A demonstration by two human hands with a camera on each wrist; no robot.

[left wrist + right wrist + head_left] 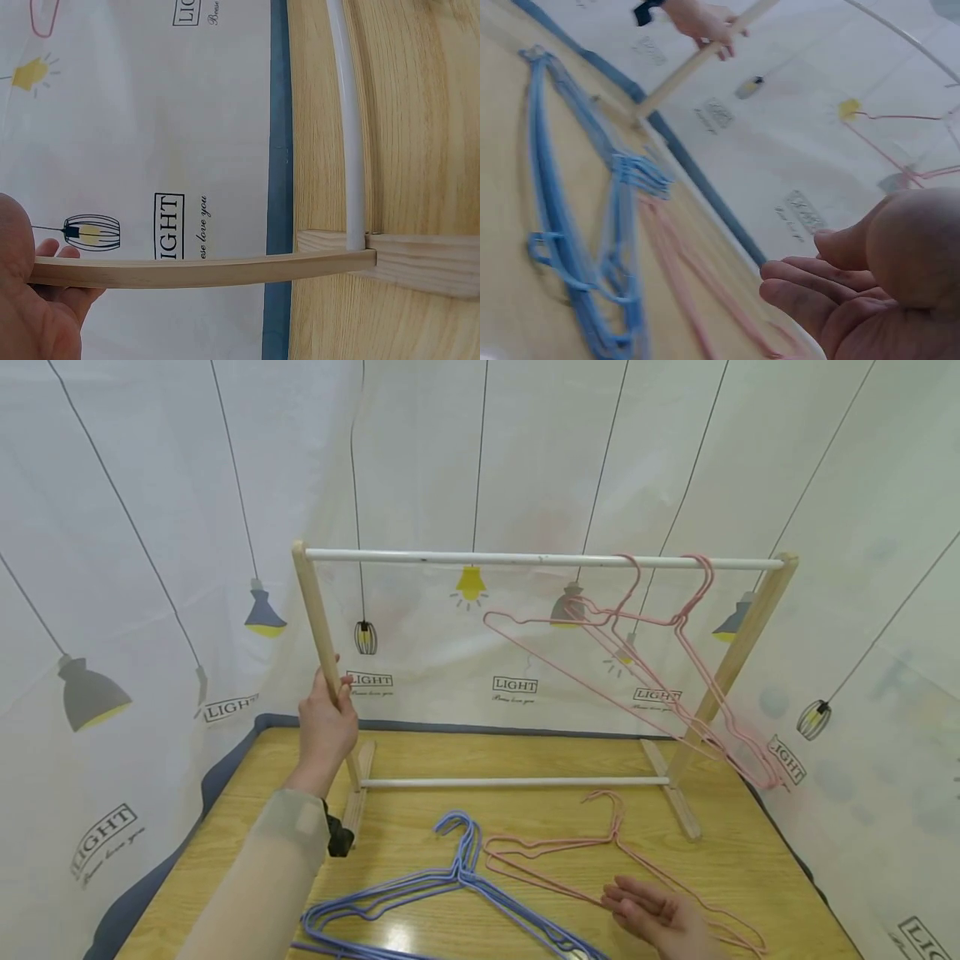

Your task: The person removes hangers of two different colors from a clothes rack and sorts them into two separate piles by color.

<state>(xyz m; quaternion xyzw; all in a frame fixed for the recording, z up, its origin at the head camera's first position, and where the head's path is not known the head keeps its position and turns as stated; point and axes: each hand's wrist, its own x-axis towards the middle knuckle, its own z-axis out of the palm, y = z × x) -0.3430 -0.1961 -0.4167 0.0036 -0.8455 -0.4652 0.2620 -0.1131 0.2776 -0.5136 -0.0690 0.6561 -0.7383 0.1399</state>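
Observation:
My left hand grips the left wooden upright of a garment rack, fingers and thumb around it. In the left wrist view that post runs from the hand down to the rack's foot. Several pink hangers hang by their hooks near the right end of the white top rail. My right hand is above the tabletop with relaxed fingers and holds nothing; it overlaps a pink hanger lying there. To its left lies a bunch of blue hangers, also seen in the right wrist view.
The rack stands on a wood-grain table, with a white lower bar between its wooden feet. A pale curtain printed with lamps hangs behind and at both sides. A dark blue band runs along the table's back edge.

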